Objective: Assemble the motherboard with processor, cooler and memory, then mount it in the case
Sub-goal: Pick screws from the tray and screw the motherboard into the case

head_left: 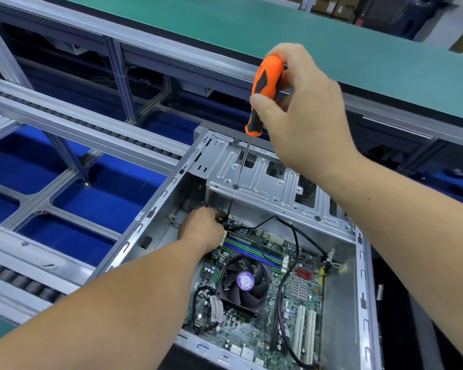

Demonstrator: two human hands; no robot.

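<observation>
R hand (302, 102) grip wrapped round the orange/black screwdriver (265, 94) handle; shaft drops straight down from the grip thru an access hole in the drive cage (265, 182), tip reappears below the cage at the mobo's far-left corner. L hand (202, 231) sits right at that tip, fingers curled in, looks like it's pinching/steadying a screw but can't see the screw itself. Motherboard (254, 297) already lying in the case (145, 225), CPU cooler fan (245, 280) and RAM sticks (251, 252) fitted, so prob. fastening stage. Risks, my guess: tip is mostly blind under the cage, so a slip off the screw head could gouge traces or caps next to the L fingers; a dropped screw could roll under the board and short it; an angled shaft binding in the cage hole could cross-thread. In the way: black cables (289, 263) loop over the board below-right of the tip w/ a loose white connector (341, 268) further right; cage overhang blocks the view. Green table (332, 49) behind the R grip, roller conveyor (91, 124) and blue bins to the left.
</observation>
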